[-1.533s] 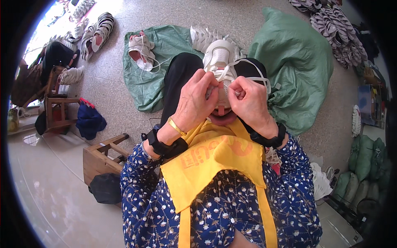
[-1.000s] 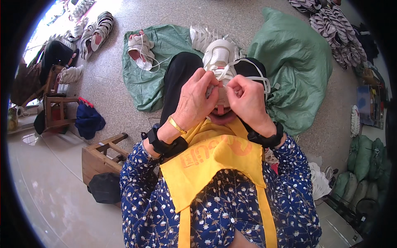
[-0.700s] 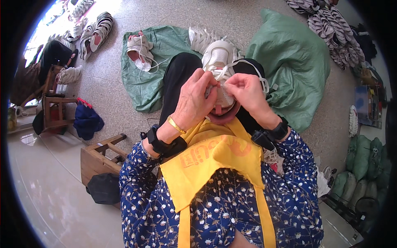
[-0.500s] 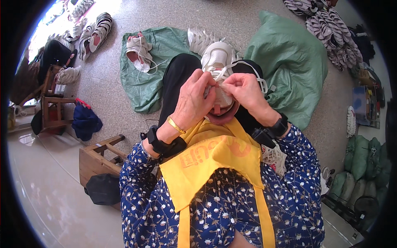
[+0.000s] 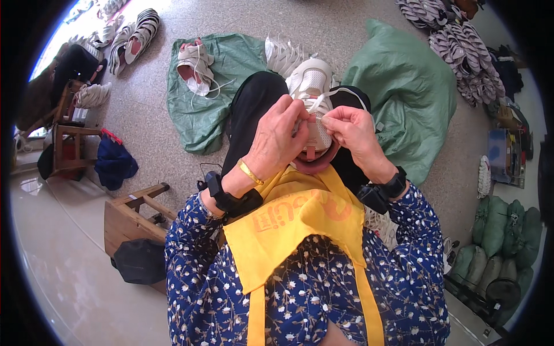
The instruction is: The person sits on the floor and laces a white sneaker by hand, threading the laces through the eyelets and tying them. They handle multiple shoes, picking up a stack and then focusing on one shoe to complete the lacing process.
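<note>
A white sneaker (image 5: pixel 310 78) with a pink lining stands between my knees, its toe pointing away from me. My left hand (image 5: pixel 276 138) is closed at the left side of the tongue, fingertips against the lace area; what they grip is hidden. Just right of the tongue, my right hand (image 5: pixel 353 135) pinches a short piece of white shoelace (image 5: pixel 321 117) between thumb and forefinger. Another stretch of lace loops over the right side of the shoe toward my right knee. My yellow apron (image 5: pixel 300 222) touches the heel end.
A loosely laced sneaker (image 5: pixel 195 68) lies on a flat green sack (image 5: pixel 216 124) at the left. White shoe uppers (image 5: pixel 283 56) sit beyond my knees. A full green sack (image 5: pixel 404 98) lies at the right. Wooden stool (image 5: pixel 135 213) stands left; stacked uppers (image 5: pixel 467 57) lie far right.
My right hand has drawn a little to the right, away from the left, with the lace in its pinch. The left hand stays at the tongue. The view has shifted slightly.
</note>
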`<state>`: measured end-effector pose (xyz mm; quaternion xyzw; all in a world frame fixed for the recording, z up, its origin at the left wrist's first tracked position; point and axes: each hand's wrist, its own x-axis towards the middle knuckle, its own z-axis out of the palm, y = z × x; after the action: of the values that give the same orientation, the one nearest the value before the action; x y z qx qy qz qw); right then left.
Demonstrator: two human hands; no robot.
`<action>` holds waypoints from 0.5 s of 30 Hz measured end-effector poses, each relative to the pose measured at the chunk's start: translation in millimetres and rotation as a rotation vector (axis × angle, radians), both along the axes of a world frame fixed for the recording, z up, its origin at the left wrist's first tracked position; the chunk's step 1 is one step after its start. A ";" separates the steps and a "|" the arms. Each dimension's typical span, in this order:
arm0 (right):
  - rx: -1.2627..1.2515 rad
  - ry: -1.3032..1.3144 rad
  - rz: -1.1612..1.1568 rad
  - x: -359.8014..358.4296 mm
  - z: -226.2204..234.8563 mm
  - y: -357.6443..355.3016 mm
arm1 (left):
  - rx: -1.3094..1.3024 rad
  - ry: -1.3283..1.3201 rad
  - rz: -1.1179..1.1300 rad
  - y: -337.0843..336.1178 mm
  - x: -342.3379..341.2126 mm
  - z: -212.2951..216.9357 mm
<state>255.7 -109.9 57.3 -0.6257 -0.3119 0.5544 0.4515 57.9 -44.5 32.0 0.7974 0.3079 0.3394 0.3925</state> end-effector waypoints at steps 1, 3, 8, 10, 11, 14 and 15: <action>-0.003 0.016 -0.003 0.3 -0.6 -0.5 | -0.003 -0.009 0.000 0.0 -0.2 -1.2; 0.000 -0.008 0.001 -4.1 -0.6 0.8 | -0.009 -0.028 -0.001 0.3 -0.1 -4.3; -0.027 -0.027 0.027 -1.3 -1.4 5.4 | 0.045 -0.050 0.027 0.4 3.4 -4.4; -0.043 -0.052 0.028 -3.2 -2.5 7.9 | 0.074 -0.068 0.036 1.0 3.4 -5.6; -0.012 -0.103 0.044 -6.4 -4.2 10.6 | 0.077 -0.076 0.036 1.2 3.2 -5.9; 0.038 -0.223 0.095 -11.5 -7.0 16.9 | 0.069 -0.080 0.041 1.1 2.4 -8.1; 0.027 -0.237 0.115 -10.5 -6.3 18.1 | 0.065 -0.076 0.044 1.6 2.0 -8.4</action>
<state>245.2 -91.8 51.0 -0.6618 -0.4056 0.4972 0.3875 59.9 -42.9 23.6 0.7895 0.2991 0.3878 0.3700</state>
